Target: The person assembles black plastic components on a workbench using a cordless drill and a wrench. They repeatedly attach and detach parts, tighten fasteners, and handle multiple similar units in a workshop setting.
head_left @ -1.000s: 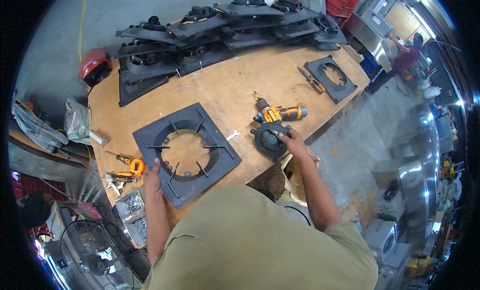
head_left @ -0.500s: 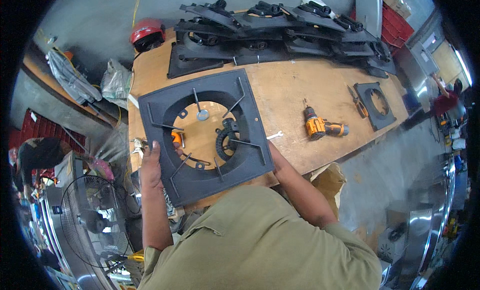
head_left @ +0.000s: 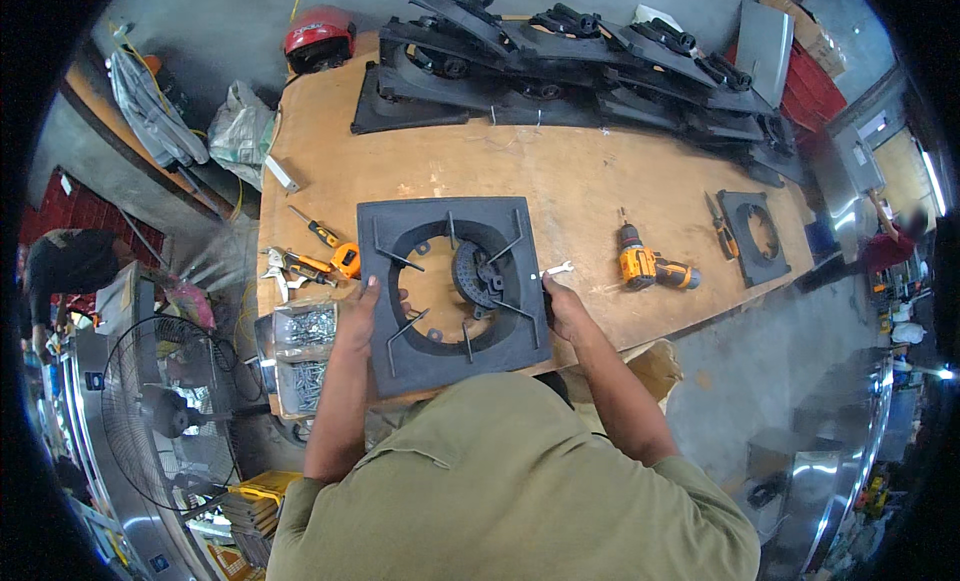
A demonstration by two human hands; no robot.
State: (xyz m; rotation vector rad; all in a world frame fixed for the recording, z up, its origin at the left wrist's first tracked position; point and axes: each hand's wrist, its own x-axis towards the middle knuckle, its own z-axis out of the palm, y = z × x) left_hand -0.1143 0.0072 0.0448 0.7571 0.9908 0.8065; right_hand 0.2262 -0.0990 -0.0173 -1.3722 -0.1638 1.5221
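A square black cast-iron stove grate (head_left: 390,376) with prongs around a round opening lies low over the near edge of the workbench, roughly level. My left hand (head_left: 358,319) grips its left edge, thumb on top and some fingers showing through the opening. On the opposite edge my right hand (head_left: 567,311) is closed, its fingertips partly hidden under the rim. Through the opening a round black burner (head_left: 482,274) shows, off to the right of the hole's centre. Just past my right hand lies a small open-end wrench (head_left: 558,268).
An orange-black cordless drill (head_left: 640,261), pliers (head_left: 724,231) and a smaller black grate (head_left: 738,213) lie to the right. Left are a screwdriver (head_left: 315,227), a tape measure (head_left: 346,261) and screw boxes (head_left: 304,326). Stacked grates (head_left: 560,66) and a red helmet (head_left: 319,39) stand behind.
The grate has come down from a tilted, raised position and turned nearly square to me, both hands still on it. The burner now sits higher in the opening, and the screw boxes are uncovered.
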